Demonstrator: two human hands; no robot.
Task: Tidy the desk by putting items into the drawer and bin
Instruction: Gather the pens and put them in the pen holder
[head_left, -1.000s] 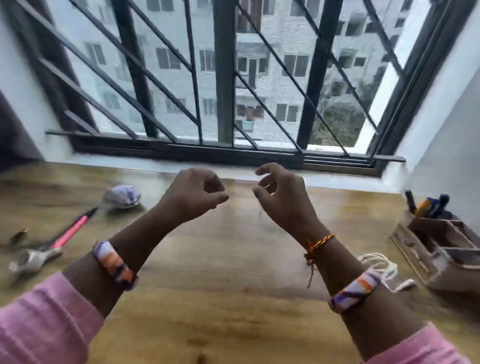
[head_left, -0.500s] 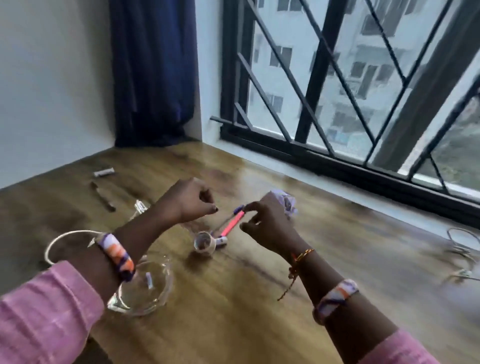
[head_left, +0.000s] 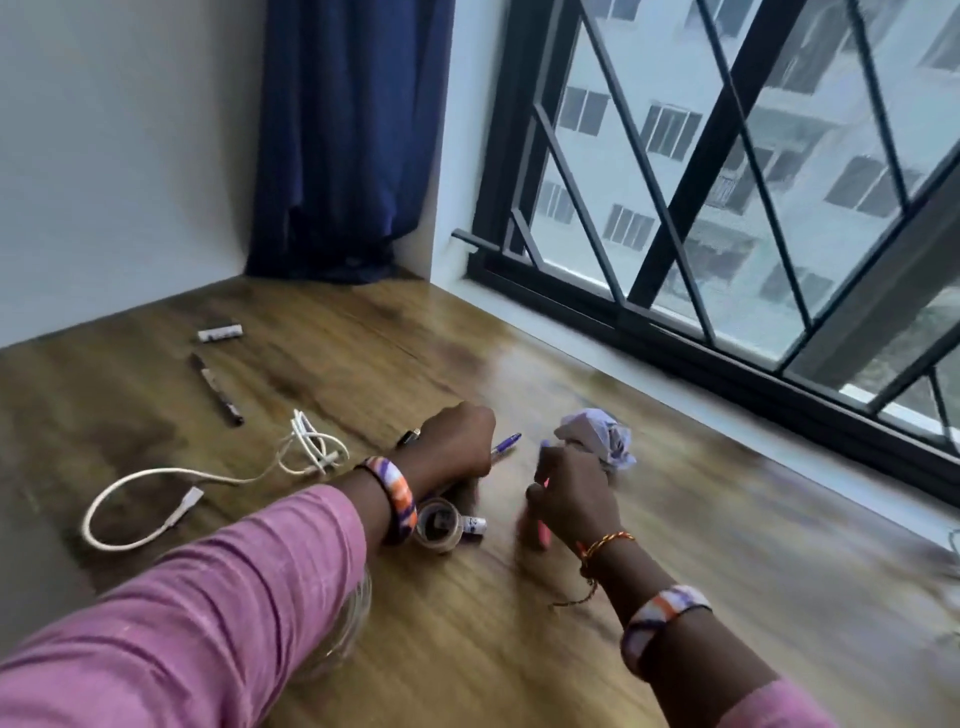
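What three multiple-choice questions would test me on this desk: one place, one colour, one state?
1. Where is the crumpled paper?
A. in a bowl
B. on the desk, beyond the right hand
C. on the windowsill

2. What colour is the curtain?
A. red
B. yellow
C. dark blue

3. What is the left hand doing?
A. lying flat
B. gripping a purple pen
C. lifting the cable

Answers:
1 B: the paper lies on the wood just past the right hand, toward the window.
2 C: the cloth in the corner is dark blue.
3 B: its fingers curl round the pen, whose tip sticks out.
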